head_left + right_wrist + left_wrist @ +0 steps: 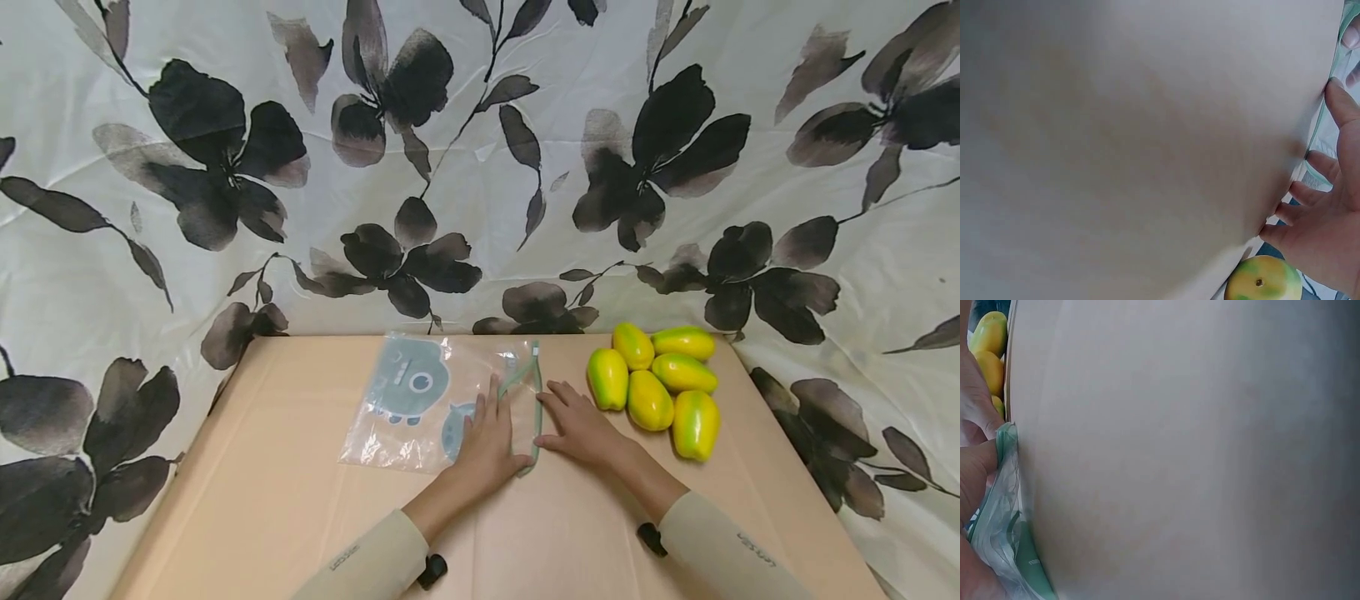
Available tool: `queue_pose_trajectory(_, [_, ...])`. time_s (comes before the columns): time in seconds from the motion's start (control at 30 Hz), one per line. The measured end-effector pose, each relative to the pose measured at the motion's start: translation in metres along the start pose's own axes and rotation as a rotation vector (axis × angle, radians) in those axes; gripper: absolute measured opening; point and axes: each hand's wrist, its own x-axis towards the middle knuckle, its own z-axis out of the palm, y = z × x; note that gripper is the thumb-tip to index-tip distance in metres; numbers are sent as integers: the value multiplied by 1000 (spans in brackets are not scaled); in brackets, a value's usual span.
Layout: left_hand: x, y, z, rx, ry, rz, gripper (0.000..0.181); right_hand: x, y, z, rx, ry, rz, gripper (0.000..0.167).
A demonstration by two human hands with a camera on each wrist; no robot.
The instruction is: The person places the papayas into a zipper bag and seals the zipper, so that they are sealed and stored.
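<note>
A clear zip bag with blue-grey cartoon prints lies flat on the board, its green zip edge facing right. My left hand rests on the bag's right part, fingers extended, thumb near the zip's lower end. In the left wrist view the left thumb touches the raised green edge. My right hand lies just right of the zip, fingers spread, with fingertips touching that edge. Whether any left fingers are inside the bag, I cannot tell.
Several yellow-green mango-like fruits sit grouped to the right of the right hand, and one fruit shows below it in the right wrist view. A light-brown board bears everything. Behind hangs a floral cloth.
</note>
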Motion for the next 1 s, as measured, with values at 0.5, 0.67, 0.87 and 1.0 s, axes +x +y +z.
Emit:
queue_pose_trajectory(0.5, [1,-3,-3,-23,26,15,125,0,1,2,-19,13,-9,83])
queue_pose_trajectory(0.67, [1,-4,-3,-32,21,19,125,0,0,1,-37,24,-16,83])
queue_pose_trajectory(0.87, [0,-4,-5,-28,42,26,129,2,-1,1,-40,29,-6,84])
queue_pose_trajectory(1.0, [0,-6,-5,-41,61,25,133,2,-1,2,-57,30,3,86])
